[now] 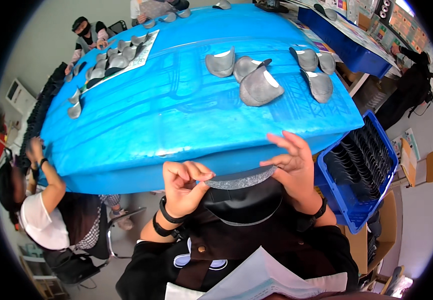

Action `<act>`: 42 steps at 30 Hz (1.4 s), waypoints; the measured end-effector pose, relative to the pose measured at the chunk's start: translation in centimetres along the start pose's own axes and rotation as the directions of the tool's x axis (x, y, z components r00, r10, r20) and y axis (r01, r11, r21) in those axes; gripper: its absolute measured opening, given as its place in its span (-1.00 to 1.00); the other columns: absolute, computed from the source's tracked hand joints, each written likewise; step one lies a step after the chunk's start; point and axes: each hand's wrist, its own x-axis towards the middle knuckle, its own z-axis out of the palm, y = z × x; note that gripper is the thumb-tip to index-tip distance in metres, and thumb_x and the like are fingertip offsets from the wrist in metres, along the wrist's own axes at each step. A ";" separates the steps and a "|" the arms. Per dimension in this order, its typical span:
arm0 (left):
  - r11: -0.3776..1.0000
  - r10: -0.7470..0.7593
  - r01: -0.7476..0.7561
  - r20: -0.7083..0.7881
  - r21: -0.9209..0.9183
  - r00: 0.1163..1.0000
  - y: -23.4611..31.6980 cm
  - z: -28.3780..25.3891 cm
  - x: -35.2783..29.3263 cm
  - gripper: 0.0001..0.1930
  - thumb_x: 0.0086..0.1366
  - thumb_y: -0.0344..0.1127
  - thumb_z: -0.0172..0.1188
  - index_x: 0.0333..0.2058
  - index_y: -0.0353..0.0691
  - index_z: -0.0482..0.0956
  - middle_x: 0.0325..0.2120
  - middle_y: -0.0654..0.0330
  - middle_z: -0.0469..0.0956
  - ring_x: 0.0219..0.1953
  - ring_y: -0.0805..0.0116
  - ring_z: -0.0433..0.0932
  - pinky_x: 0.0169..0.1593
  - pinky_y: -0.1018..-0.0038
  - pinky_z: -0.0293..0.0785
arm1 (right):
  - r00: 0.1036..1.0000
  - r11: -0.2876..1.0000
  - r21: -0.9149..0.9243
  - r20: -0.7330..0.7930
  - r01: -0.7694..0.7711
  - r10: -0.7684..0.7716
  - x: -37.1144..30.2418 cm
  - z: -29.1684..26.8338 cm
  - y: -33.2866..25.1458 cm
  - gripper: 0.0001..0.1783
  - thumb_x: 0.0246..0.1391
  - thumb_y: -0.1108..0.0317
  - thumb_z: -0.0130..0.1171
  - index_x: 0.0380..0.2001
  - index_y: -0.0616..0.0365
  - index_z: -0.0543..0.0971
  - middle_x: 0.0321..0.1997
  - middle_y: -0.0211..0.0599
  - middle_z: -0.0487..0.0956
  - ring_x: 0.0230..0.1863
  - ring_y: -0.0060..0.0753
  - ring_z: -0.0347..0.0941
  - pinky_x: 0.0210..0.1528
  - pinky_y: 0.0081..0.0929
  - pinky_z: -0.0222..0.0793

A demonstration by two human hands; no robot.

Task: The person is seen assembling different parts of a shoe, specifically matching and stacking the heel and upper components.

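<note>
Just beyond the front edge of the blue-covered table, I hold a black, curved piece (244,202) that looks like a slipper upper. A glittery grey band runs along its top edge, and its dark face is smooth and shiny. Thumb and fingers of my left hand (182,189) pinch its left corner. At the right corner, my right hand (297,170) grips it between thumb and forefinger, its other fingers raised and spread. On the table ahead lie several grey cup-shaped uppers with white patches, the nearest grey upper (260,87) resting on its side.
The blue-covered table (141,135) fills the middle. Right of me stands a blue crate (344,200) packed with black pieces, beside a cardboard box (387,225). A seated person (46,215) works at the left edge; others are at the far side. More grey uppers (119,61) lie far left.
</note>
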 end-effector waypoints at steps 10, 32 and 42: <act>0.998 -0.056 0.055 -0.033 -0.022 0.998 -0.7 -0.4 -0.2 -0.59 -0.07 -0.69 0.08 -0.32 -0.21 0.07 -0.47 0.10 0.35 -0.40 0.33 0.42 -0.27 0.47 0.40 | 0.996 0.995 0.042 0.019 0.091 -0.092 -0.2 -1.1 1.5 -0.34 -0.32 0.74 0.12 -0.13 0.16 0.07 -0.39 -0.14 0.46 -0.31 -0.35 0.43 -0.21 -0.44 0.36; 0.757 -0.180 0.036 0.155 0.653 0.971 1.9 0.5 3.4 -0.61 -0.03 -0.59 0.10 -0.21 -0.30 0.18 -0.53 0.14 0.45 -0.42 0.37 0.50 -0.29 0.54 0.38 | 0.908 0.193 -0.898 0.349 0.395 -0.234 1.3 3.1 -0.5 -0.36 -0.41 0.44 0.25 -0.11 0.13 0.29 -0.03 -0.03 0.24 -0.02 -0.07 0.19 -0.05 -0.31 0.16; 0.796 0.027 -0.245 0.373 0.553 0.928 0.4 0.5 4.2 -0.14 -0.30 -0.27 0.38 0.01 -0.20 0.08 -0.02 -0.08 0.16 0.00 0.07 0.22 -0.01 0.34 0.19 | 0.947 0.925 0.381 -0.299 0.008 0.114 2.2 2.3 2.6 -0.66 -0.06 0.64 -0.11 -0.19 0.16 0.14 -0.21 -0.32 0.32 -0.20 -0.49 0.31 -0.16 -0.54 0.28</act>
